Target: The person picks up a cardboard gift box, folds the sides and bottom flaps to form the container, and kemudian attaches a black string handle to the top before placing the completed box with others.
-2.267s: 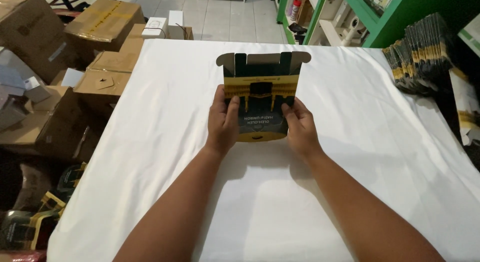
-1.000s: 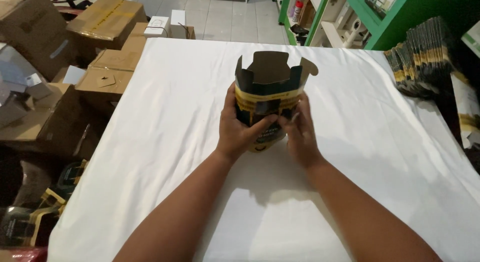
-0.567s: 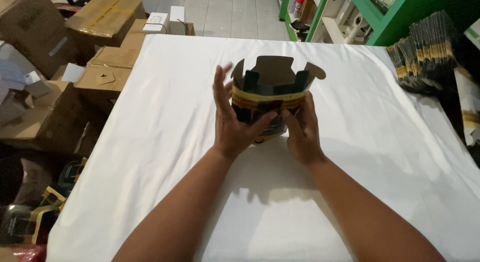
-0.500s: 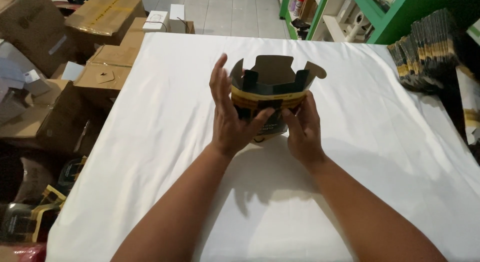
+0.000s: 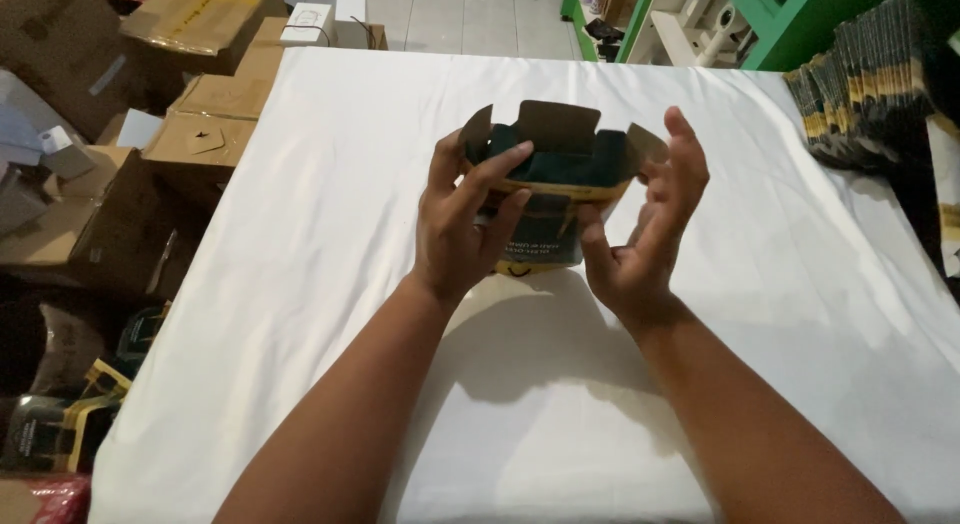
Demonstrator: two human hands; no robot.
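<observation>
Left hand (image 5: 462, 222) grips the carton (image 5: 553, 189) by its side wall; right hand (image 5: 645, 229) hovers open. Light, thin card, probably easily crushed; hold the creased edges.

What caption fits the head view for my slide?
Left hand grips a dark green and yellow carton, flaps open, above the white table; right hand open beside it.

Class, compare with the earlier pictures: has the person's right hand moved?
Yes. The right hand has opened and swung off the small carton, rightwards toward the stack of flat cartons.
</observation>
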